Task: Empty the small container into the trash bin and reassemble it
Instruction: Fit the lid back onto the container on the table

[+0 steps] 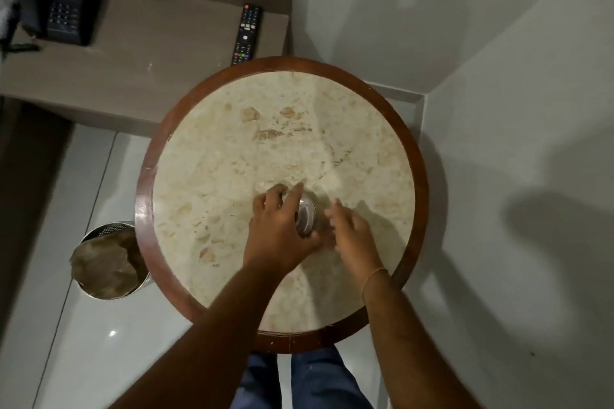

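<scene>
1. The small container [306,213], metallic, is seated on the round table [419,176], near its centre.
2. It is gripped by the left hand [277,229], fingers wrapped over the top; the right hand [352,237] is spread open just beside it, holding nothing.
3. Step judged: pick-up or lid removal; contents can't be seen.
4. The trash bin [109,261], lined with a brownish bag, stands on the floor left of the table; a carry to it is needed next.

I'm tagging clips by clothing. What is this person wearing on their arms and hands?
Both forearms are bare, with no sleeves in view and no gloves. The left hand wears nothing visible. The right hand has a thin gold-coloured bracelet at the wrist. No rings or watch can be made out.
</scene>
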A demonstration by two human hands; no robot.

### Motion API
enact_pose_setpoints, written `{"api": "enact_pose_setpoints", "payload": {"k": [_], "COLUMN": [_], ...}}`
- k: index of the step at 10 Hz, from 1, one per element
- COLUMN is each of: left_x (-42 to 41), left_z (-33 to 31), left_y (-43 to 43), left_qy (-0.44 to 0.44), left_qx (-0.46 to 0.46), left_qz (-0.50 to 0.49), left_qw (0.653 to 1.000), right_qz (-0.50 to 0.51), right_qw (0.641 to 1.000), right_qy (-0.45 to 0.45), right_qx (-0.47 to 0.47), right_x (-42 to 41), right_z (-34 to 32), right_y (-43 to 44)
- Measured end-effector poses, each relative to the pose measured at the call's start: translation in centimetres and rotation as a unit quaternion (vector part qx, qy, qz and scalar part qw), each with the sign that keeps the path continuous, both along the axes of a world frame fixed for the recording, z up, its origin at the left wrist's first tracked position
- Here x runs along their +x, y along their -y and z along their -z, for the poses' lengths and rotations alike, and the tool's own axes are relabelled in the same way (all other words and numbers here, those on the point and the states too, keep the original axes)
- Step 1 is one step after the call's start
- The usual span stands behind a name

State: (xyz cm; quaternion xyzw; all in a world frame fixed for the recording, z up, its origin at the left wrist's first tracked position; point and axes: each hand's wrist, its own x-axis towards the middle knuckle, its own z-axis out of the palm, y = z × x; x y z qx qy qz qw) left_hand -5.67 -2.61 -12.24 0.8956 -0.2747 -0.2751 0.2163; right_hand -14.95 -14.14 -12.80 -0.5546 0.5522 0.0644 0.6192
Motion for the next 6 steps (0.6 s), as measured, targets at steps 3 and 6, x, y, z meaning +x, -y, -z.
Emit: {"api": "enact_pose_setpoints", "payload": {"k": [3, 6], "left_x": [0.1, -0.9], "left_z": [3.3, 1.2], "left_y": [2.4, 1.4], "left_qy": [0.078, 0.096], "left_qx": [0.069, 0.13], "left_qz": [0.088, 0.111], "left_qw": [0.991, 0.981], "right_qz": [-0.025, -0.166], "right_qw": [0.992, 0.946], "right_qy": [0.03, 0.053], "right_qx": [-0.119, -0.275], "right_x": [-1.5, -1.4], "right_z": [2.4, 0.9], "right_y": [3.0, 2.9]}}
